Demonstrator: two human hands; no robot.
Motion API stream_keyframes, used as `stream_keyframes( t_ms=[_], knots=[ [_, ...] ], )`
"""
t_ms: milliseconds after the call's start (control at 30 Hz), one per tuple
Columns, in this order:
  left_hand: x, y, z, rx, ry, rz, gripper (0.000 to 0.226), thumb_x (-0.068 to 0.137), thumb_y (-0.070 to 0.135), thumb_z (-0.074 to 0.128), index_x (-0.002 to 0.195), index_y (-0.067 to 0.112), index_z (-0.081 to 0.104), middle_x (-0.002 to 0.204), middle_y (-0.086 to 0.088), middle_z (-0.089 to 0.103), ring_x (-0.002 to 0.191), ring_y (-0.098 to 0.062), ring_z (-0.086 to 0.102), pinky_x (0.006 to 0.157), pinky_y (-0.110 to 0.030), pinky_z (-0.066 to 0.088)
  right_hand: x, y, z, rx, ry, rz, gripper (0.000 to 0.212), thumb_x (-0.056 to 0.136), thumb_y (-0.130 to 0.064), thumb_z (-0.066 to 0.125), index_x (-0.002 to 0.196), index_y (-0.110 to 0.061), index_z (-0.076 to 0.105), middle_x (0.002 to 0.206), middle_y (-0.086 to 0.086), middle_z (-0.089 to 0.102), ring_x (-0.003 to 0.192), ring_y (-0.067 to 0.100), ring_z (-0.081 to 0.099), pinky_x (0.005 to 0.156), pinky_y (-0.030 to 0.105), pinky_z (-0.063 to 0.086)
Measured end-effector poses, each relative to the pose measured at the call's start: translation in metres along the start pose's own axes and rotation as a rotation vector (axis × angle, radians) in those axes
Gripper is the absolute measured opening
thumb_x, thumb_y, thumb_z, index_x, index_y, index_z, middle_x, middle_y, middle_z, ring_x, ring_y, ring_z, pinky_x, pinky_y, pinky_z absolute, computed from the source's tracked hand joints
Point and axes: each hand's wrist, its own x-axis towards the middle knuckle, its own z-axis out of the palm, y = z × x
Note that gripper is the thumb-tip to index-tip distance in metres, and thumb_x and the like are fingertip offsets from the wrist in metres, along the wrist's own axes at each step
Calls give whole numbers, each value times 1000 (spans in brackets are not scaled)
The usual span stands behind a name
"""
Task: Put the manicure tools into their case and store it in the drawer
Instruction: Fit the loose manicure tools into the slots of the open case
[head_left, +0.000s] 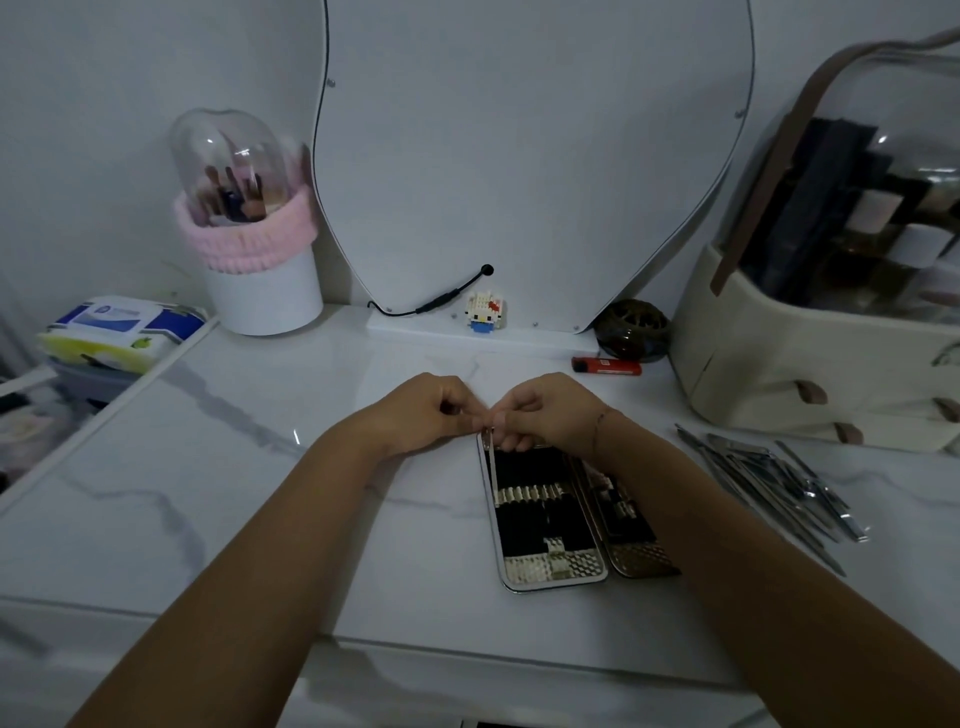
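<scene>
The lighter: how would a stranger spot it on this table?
Find the big curvy mirror at the back of the marble table. At its lower right corner sits a dark round ornament; the lighter lies flat just in front. It alone is slim and bright red, with a black end.

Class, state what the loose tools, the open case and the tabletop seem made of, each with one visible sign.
Tools: polished metal, probably steel; thin, silvery, glinting.
Case: shiny metal-look rim, black lining, perhaps fabric or plastic; embossed pale panels.
Tabletop: glossy white marble or a marble-look surface; grey veins, reflections.
</scene>
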Motion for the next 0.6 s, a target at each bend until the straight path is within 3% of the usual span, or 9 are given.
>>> stream_keyframes(
  t_ms=[133, 300, 433, 600],
  knots=[
    [0, 2, 0, 72, -47, 34, 9, 83, 25, 69, 82, 34, 70, 93, 10, 61, 90, -13, 58, 76, -15, 41, -2, -4, -3, -70, -67, 11, 17, 86, -9, 59, 92, 4, 68, 76, 8, 68, 57, 1, 62, 53, 10, 47],
    [-1, 5, -1, 38, -66, 56, 13, 79, 25, 72, 84, 37, 72, 96, 5, 61, 89, -20, 58, 80, -25, 44, -7, -4, -3, -208, -78, -38, 19, 85, -15, 60, 93, -2, 71, 84, 20, 70, 69, 13, 58, 60, 15, 48],
    [-2, 7, -1, 19, -67, 76, 15, 78, 26, 73, 84, 40, 73, 96, 1, 61, 91, -27, 57, 85, -36, 45, -11, -3, -1, -283, -36, -97, 18, 86, -19, 60, 91, -7, 73, 65, -4, 64, 52, -1, 54, 56, 9, 44],
    [-2, 6, 0, -1, -66, 59, 11, 81, 21, 71, 86, 30, 74, 98, 1, 62, 95, -29, 58, 89, -41, 45, -11, 3, 0, -356, 5, -143, 18, 87, -15, 58, 95, -11, 72, 61, -5, 61, 50, -4, 54, 56, 4, 43]
  ],
)
